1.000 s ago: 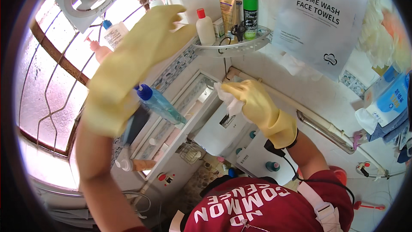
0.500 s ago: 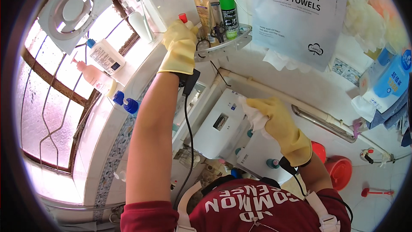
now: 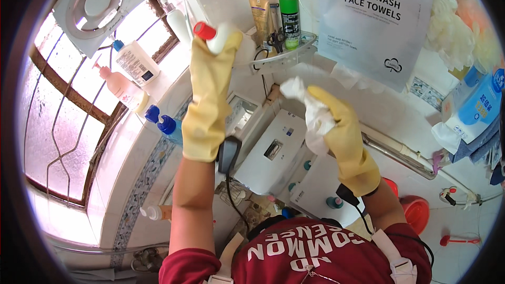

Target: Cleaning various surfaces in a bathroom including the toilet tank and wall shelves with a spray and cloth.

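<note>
A small white plastic bottle (image 3: pixel 218 37) with a red cap sits at upper centre of the frame, clamped in the left hand (image 3: pixel 210 89) — its body is mostly hidden by the smooth yellow rubber glove. Right of centre, the right hand (image 3: pixel 342 131), gloved alike, has its fingers closed round a crumpled white cloth (image 3: pixel 310 113). Just above, a curved wire shelf (image 3: pixel 286 55) carries a green can, a tan tube and one dark thing — hard to make out. Two blue-capped bottles (image 3: pixel 163 123) stand at left.
</note>
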A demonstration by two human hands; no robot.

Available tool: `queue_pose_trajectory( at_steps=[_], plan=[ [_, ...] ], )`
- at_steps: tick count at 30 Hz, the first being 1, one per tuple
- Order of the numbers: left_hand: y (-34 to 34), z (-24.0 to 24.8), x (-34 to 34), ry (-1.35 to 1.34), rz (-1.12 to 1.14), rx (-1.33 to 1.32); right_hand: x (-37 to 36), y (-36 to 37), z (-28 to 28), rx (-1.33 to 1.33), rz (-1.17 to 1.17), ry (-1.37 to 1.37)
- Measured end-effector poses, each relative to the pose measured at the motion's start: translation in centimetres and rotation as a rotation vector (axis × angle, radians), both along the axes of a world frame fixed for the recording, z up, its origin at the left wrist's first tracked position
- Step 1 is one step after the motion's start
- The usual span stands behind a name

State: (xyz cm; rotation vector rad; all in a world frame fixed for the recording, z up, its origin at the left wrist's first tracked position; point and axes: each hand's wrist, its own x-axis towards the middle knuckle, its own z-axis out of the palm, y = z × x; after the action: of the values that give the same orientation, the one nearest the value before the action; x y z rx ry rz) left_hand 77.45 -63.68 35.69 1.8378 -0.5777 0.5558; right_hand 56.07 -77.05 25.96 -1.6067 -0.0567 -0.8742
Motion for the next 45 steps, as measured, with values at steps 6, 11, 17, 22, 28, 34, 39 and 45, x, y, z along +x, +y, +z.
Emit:
queue_pose_trajectory(
  at_steps=[6, 11, 17, 22, 28, 34, 39, 45],
  plan=[
    [3.2, -6.2, -5.3, 0.407, -0.460, -0.313, 3.2, 2.3, 4.0, -0.300, 0.118, -0.091],
    [4.6, -8.6, -7.7, 0.566, -0.678, -0.401, 5.6, 2.8, 0.6, -0.322, 0.132, -0.135],
    [6.7, -11.1, -8.9, 0.493, -0.476, 0.013, 4.2, 3.4, -1.4, -0.231, 0.248, -0.197],
    [5.9, -10.9, -10.6, 0.599, -0.561, -0.072, 3.4, 3.6, -0.5, -0.447, 0.107, -0.052],
    [5.7, -9.8, -12.4, 0.517, -0.319, 0.175, 2.2, 1.1, -5.8, 0.010, 0.133, 0.209],
    [6.4, -12.4, -11.3, 0.290, -0.310, 0.414, 1.9, 3.4, 0.0, -0.313, 0.216, -0.226],
    [6.5, -13.3, -12.3, 0.187, -0.377, 0.406, 2.6, 1.6, -2.6, -0.153, 0.429, 0.183],
    [7.4, -11.2, -12.0, 0.541, -0.475, 0.107, 1.0, 3.9, -4.0, 0.184, 0.327, 0.369]
  ],
)
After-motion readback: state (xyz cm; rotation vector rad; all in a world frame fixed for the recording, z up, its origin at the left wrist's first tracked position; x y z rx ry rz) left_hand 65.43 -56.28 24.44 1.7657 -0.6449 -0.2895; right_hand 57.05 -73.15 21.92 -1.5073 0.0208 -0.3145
